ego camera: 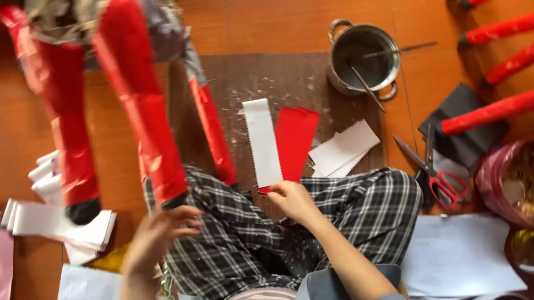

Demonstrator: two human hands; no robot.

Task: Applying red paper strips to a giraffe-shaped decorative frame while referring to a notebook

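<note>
**Right hand on the red strip, strip running straight away from it**

Person sitting cross-legged on the wooden floor, plaid trousers (314, 217) filling the near middle of the view. Camera is looking down over the lap.

Nearest in: the left hand (158, 237) is hovering over the left knee, fingers spread and loosely curled, gripping nothing. It is sitting just beside the black foot of a papier-mâché animal figure (99, 62), whose red-wrapped legs are standing on the floor at the left.

A little further: the right hand (293, 200) is pinching the near end of a red paper strip (295, 142), fingers closed narrow on its bottom edge. This is the nearer hand to the strip by far; the left is well apart from it.

The strip is lying on a dark board (272, 78), long axis pointing away from the person, towards the board's far edge. Touching its left side, a white strip (261, 140) with a toothed edge, tilted slightly. To its right, a small fan of white cut pieces (344, 149).

Beyond, at the board's far right corner, a metal pot (363, 59) with a stick resting in it. Off the board's right edge, red-handled scissors (439, 180).
</note>
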